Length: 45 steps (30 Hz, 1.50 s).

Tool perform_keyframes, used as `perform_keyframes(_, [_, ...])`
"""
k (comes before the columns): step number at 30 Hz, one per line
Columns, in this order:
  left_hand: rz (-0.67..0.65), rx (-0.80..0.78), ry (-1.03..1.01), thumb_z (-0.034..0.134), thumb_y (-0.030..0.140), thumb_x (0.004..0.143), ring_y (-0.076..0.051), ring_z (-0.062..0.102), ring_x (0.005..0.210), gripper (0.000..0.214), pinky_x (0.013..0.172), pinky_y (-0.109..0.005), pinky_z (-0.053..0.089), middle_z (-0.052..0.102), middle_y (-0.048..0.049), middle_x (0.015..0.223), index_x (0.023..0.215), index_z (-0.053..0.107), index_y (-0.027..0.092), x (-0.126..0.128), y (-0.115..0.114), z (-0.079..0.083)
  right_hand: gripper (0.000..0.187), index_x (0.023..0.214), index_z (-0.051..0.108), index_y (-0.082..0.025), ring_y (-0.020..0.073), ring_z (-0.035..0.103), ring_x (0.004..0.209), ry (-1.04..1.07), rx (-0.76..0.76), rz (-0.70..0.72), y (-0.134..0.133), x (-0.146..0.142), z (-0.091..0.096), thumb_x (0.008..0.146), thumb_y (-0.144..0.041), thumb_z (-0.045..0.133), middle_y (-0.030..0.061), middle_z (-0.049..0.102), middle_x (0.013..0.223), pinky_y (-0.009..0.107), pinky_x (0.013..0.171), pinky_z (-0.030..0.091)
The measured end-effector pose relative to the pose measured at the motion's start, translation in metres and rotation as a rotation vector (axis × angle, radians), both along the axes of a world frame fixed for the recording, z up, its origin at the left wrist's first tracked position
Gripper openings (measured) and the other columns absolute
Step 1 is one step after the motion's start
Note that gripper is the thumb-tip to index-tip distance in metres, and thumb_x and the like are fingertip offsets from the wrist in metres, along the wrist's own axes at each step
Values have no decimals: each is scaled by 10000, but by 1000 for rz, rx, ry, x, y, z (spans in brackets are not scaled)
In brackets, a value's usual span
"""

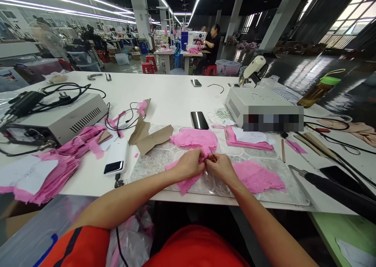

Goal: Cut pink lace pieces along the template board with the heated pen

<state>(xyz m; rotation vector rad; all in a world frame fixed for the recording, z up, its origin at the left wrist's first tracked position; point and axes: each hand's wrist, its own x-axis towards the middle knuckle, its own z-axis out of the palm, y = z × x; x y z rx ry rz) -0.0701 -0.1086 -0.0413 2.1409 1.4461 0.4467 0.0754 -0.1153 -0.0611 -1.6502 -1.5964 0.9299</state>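
My left hand (189, 164) and my right hand (221, 167) meet at the table's front edge, both pinched on a piece of pink lace fabric (184, 184) that lies on a clear plastic sheet (152, 162). Their fingertips touch over the fabric's top edge. A stack of pink lace (195, 138) sits just behind the hands. Another pink lace piece (258, 176) lies to the right of my right hand.
A grey machine box (63, 120) with cables stands at left, a white one (252, 102) at right. Pink fabric piles (55, 165), cardboard scraps (149, 136), two phones (199, 119) (116, 161), a black tool (331, 186) and a green-lidded bottle (319, 89) surround them. A person sews far behind.
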Motion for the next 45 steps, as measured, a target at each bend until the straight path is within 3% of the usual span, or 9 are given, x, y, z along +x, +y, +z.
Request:
perform_keyframes(5, [8, 19, 12, 497, 107, 745, -203, 575, 725, 153, 633, -289, 395, 631, -50, 779, 867, 572, 163, -2, 3, 3, 150, 492, 474, -202, 116, 411, 524, 12, 19, 9, 1, -2, 1, 614, -276, 520, -32, 477, 486, 252, 527, 268])
perform_keyframes(13, [-86, -15, -96, 472, 76, 759, -127, 452, 564, 247, 573, -255, 324, 461, 11, 547, 525, 468, 157, -13, 18, 3, 123, 628, 550, -190, 108, 398, 558, 166, 79, -15, 0, 0, -5, 650, -311, 546, -38, 511, 572, 249, 553, 291])
perform_keyframes(20, [-176, -110, -329, 528, 167, 828, -103, 490, 609, 92, 596, -229, 392, 588, -11, 749, 864, 604, 131, -25, 22, -5, 258, 726, 527, -180, 95, 443, 605, 515, 47, -77, 7, -1, -17, 602, -368, 654, -35, 524, 655, 236, 578, 355])
perform_keyframes(26, [-322, -384, -704, 676, 379, 782, -165, 588, 806, 324, 778, -307, 445, 609, -124, 1197, 610, 593, 117, -37, 32, -11, 432, 814, 418, -218, 31, 279, 398, 769, -125, -114, 10, -4, -15, 528, -338, 718, -129, 401, 508, 192, 402, 207])
perform_keyframes(29, [-368, -485, -787, 713, 372, 761, -226, 595, 1012, 258, 952, -363, 396, 614, -120, 1218, 685, 669, 129, -40, 37, -16, 510, 844, 378, -235, 18, 212, 352, 868, -221, -111, 10, -7, -13, 498, -328, 742, -156, 349, 475, 185, 361, 137])
perform_keyframes(33, [-381, -498, -856, 741, 338, 744, -238, 583, 1075, 198, 990, -375, 380, 657, -111, 1132, 752, 719, 141, -42, 42, -24, 557, 857, 360, -236, 12, 190, 353, 951, -312, -110, 9, -11, -13, 476, -295, 762, -165, 324, 449, 175, 347, 120])
perform_keyframes(40, [-382, -439, -839, 725, 343, 768, -204, 592, 984, 202, 938, -337, 408, 658, -86, 1046, 744, 722, 142, -41, 41, -27, 493, 869, 413, -226, 18, 236, 369, 937, -293, -144, 1, -7, -5, 548, -326, 774, -137, 379, 501, 161, 320, 134])
perform_keyframes(43, [-382, -429, -817, 721, 360, 772, -203, 587, 975, 222, 935, -331, 410, 651, -86, 1026, 733, 718, 141, -41, 40, -24, 345, 872, 498, -201, 24, 272, 375, 903, -293, -93, -10, 6, 6, 719, -478, 638, -86, 452, 567, 169, 308, 121])
perform_keyframes(45, [-395, -420, -801, 715, 382, 776, -203, 588, 967, 246, 924, -329, 418, 649, -89, 1021, 728, 717, 140, -42, 39, -23, 363, 860, 553, -179, 25, 267, 371, 863, -369, 23, -19, 13, 12, 803, -535, 511, -65, 452, 580, 174, 306, 119])
